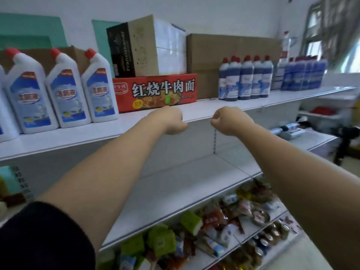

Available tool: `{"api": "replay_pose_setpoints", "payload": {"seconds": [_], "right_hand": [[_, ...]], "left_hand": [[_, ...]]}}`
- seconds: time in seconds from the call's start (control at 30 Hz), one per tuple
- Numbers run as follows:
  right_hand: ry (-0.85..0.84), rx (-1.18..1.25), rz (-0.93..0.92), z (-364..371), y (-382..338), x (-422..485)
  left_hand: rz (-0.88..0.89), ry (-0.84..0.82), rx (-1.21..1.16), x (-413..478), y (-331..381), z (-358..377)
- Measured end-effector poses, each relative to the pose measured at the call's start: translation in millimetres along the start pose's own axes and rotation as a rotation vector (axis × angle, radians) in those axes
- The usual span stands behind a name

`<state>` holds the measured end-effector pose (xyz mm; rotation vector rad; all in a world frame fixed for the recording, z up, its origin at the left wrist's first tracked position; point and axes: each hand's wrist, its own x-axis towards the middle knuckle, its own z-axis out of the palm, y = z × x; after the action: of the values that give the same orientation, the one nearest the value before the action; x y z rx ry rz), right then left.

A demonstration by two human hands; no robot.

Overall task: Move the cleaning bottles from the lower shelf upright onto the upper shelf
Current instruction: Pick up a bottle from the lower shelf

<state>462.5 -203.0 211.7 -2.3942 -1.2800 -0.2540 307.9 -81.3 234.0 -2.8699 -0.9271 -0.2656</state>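
Cleaning bottles (66,90) stand upright on the upper shelf (282,96); the lower shelf (185,184) shows none, so I judge the job about done. My left hand (172,120) and right hand (228,120) are clenched at the shelf edge, holding nothing.

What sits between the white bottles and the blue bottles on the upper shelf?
Head view: between white bottles and blue bottles, a red carton with a tall box stacked on it, then a brown carton at the back.
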Motion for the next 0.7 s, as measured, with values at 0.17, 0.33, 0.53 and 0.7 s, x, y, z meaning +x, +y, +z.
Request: {"api": "replay_pose_setpoints", "payload": {"seconds": [0.17, 0.33, 0.53, 0.7], "right_hand": [[-0.003, -0.092, 0.147, -29.2, 135.2, -8.3], [-0.043, -0.193, 0.234, -52.8, 256.3, -18.5], [-0.077, -0.226, 0.345, -60.1, 375.9, -18.5], [-0.111, -0.248, 0.382, -44.7, 462.9, 11.1]], "left_hand": [[0.185, -0.016, -0.031, 63.8, 132.5, 25.6], [0.253, -0.101, -0.103, 117.0, 245.0, 51.7], [0.341, -0.19, -0.134, 174.7, 344.8, 94.4], [0.386, -0.242, -0.11, 237.0, 408.1, 126.3]]}}
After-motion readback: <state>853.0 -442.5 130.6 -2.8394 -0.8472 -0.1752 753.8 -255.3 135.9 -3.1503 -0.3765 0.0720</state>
